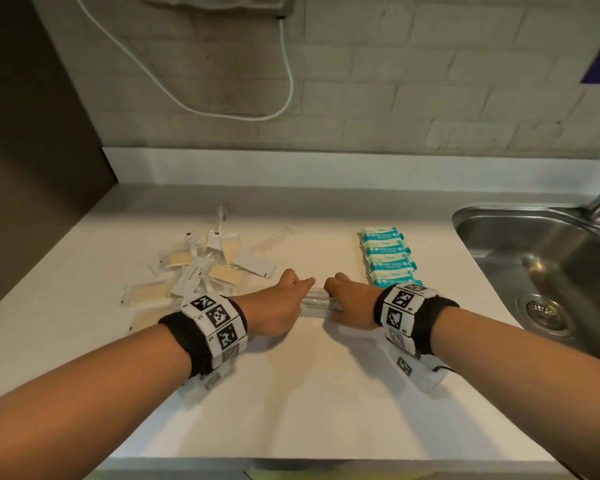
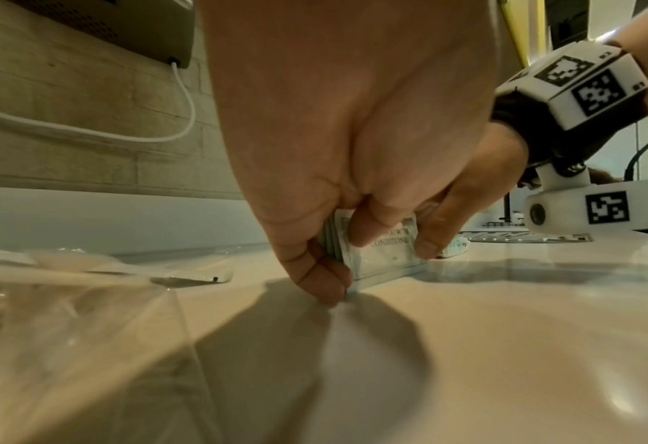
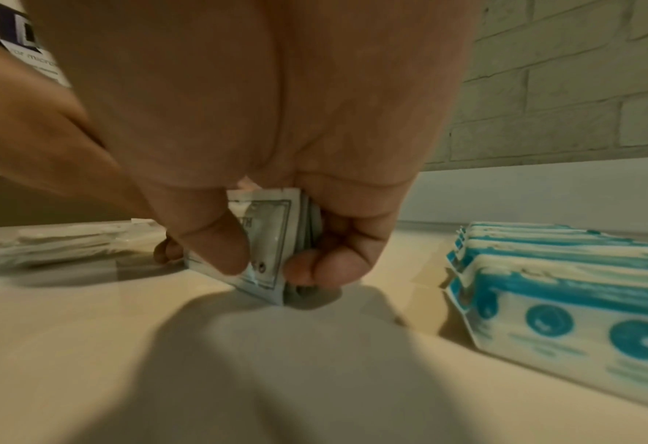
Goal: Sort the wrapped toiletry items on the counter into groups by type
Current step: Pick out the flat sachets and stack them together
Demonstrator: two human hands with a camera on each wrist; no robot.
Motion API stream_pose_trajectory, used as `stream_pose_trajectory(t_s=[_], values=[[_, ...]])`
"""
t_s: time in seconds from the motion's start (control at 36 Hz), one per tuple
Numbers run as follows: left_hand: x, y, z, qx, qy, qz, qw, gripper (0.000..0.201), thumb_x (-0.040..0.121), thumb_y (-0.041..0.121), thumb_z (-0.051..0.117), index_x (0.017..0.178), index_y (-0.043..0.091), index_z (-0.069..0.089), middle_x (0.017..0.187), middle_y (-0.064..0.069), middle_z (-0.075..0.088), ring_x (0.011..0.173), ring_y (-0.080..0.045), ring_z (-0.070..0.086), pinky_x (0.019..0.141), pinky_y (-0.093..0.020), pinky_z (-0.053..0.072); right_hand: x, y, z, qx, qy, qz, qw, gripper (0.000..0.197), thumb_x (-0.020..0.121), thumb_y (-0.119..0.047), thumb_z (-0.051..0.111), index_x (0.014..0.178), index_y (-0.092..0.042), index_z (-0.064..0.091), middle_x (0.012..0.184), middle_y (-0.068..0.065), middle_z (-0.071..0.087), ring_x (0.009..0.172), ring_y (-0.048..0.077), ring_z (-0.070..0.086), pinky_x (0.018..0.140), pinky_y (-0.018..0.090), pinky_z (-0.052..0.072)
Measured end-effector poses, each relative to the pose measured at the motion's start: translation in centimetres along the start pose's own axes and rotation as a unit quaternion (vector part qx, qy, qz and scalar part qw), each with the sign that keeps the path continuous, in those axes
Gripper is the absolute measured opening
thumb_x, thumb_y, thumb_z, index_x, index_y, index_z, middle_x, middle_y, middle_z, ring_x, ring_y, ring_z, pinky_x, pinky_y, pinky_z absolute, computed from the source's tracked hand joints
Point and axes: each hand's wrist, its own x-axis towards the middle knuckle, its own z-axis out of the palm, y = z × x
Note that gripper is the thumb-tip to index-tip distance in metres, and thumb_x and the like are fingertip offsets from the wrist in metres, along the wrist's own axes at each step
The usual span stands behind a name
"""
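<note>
A small stack of sachets (image 1: 316,304) is held on edge on the counter (image 1: 309,393), just below the middle of the head view, with its long axis running left to right across the frame. It is pinched at both ends: the left hand (image 1: 278,306) is curled round the left end, thumb on the near face and fingers behind, and the right hand (image 1: 352,303) is curled round the right end in the same way. In the left wrist view the lower edge of the sachets (image 2: 381,255) is seen touching the counter, and the right wrist view shows the same stack (image 3: 273,240) clamped between thumb and fingers. The row of teal packets (image 1: 388,258) lies just to the right of the right hand, toward the sink (image 1: 548,265), while the unsorted pile of clear-wrapped items (image 1: 201,265) lies at centre left, nearer the left hand. The stack appears to be squared up before being laid down in the gap between those two groups.
</note>
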Motion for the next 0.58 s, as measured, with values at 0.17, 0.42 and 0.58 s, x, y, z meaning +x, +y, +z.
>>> stream_pose_trajectory(t_s=[0.17,0.42,0.58], values=[[0.5,-0.4,-1.5,0.039,0.016,0.014,0.999,0.054,0.103,0.017,0.033,0.154,0.015,0.015,0.123,-0.008,0.040,0.098,-0.024,0.050,0.088,-0.031,0.042,0.7,0.9,-1.8,0.024,0.003,-0.001,1.000,0.030,0.096,-0.020,0.052,0.122,-0.007,0.050,0.121,0.012,0.057,0.102,0.027,0.059,0.084,0.032,0.046],[4.2,0.0,-7.2,-0.096,0.125,0.006,0.988,0.048,0.095,0.017,0.055,0.139,0.018,0.035,0.115,-0.002,0.053,0.079,-0.014,0.056,0.062,-0.023,0.044,4.0,3.6,-8.1,0.105,0.042,0.037,0.993,0.040,0.084,-0.015,0.071,0.120,-0.010,0.055,0.111,0.005,0.062,0.091,0.017,0.053,0.077,0.027,0.041],[9.5,-0.5,-9.6,-0.167,0.148,-0.036,0.974,0.048,0.092,0.016,0.061,0.134,0.009,0.039,0.087,0.005,0.052,0.073,-0.014,0.057,0.061,-0.020,0.045,7.3,5.7,-11.1,0.134,0.033,0.066,0.988,0.041,0.083,-0.013,0.071,0.121,-0.006,0.057,0.098,0.002,0.066,0.081,0.019,0.064,0.075,0.027,0.055]])
